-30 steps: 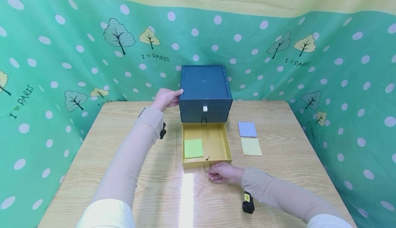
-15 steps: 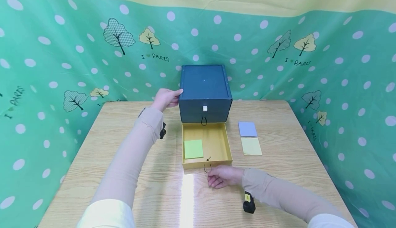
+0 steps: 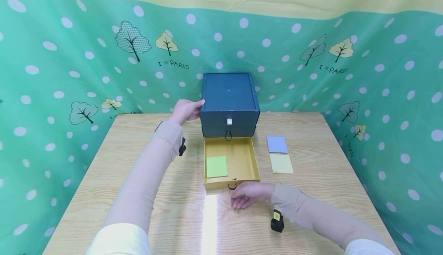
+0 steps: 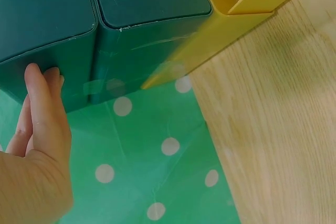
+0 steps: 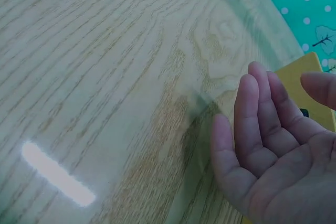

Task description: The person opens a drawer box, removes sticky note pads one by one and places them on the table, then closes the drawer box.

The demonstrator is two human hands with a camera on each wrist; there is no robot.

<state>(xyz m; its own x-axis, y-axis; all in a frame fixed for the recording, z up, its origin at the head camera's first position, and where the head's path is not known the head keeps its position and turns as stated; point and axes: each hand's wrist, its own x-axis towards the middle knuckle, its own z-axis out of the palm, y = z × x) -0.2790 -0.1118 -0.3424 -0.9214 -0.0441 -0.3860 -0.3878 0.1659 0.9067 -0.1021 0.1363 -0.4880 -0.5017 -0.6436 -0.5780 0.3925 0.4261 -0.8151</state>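
A dark blue drawer box (image 3: 228, 91) stands at the back of the table. Its lowest drawer (image 3: 240, 159), yellow inside and out, is pulled out toward me, with a lime-green sticky note pad (image 3: 217, 166) lying at its left. My left hand (image 3: 185, 110) presses the box's left side; in the left wrist view its fingers (image 4: 44, 114) lie nearly straight against that wall. Just in front of the drawer, by the black cord loop (image 3: 232, 186) on its front, is my right hand (image 3: 250, 194). The right wrist view shows it palm up, fingers loosely bent, holding nothing.
Right of the drawer, a blue-violet sticky note pad (image 3: 277, 144) and a pale yellow one (image 3: 281, 164) lie on the wooden table (image 3: 311, 193). A white knob (image 3: 229, 121) and another cord loop (image 3: 228, 135) mark the upper drawers. A green dotted curtain (image 3: 221, 43) surrounds the table.
My right hand has let go of the drawer's cord loop, its fingers loosening beside it. The loop now hangs lower. My left hand stays on the box.
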